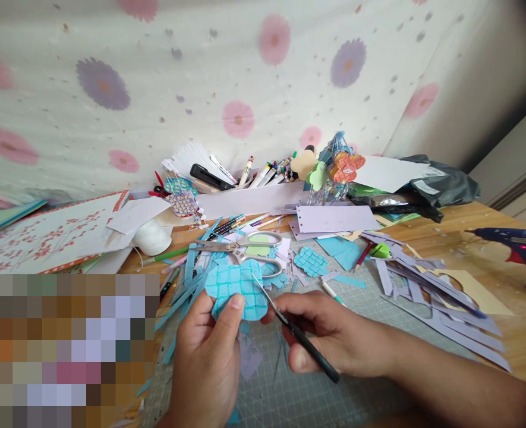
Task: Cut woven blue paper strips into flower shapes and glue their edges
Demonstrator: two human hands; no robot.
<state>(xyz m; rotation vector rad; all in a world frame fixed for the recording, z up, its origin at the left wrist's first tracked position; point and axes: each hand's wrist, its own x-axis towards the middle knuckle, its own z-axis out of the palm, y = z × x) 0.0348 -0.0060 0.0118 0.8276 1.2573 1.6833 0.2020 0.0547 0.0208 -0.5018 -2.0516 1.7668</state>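
My left hand [211,351] pinches a blue paper piece [236,279] between thumb and fingers. Darker green-blue crossing lines mark the piece, and its edge is wavy. In my right hand [320,333] is a pair of black-handled scissors [309,348], seen nearly edge-on. One narrow metal blade lies across the front of the paper's right side; a second blade is hidden. Just behind the paper rest larger silver scissors [240,246] with their blades to the left. To the right on the cutting mat [352,392] lies another lined blue cutout [311,261].
Purple paper strips [441,303] spread over the right side, with a glue gun [512,249] beyond them. Blue strips [182,303] lie left of my hands. A pen holder [254,201] and hanging paper ornaments [340,166] stand at the back. The lower left is pixelated.
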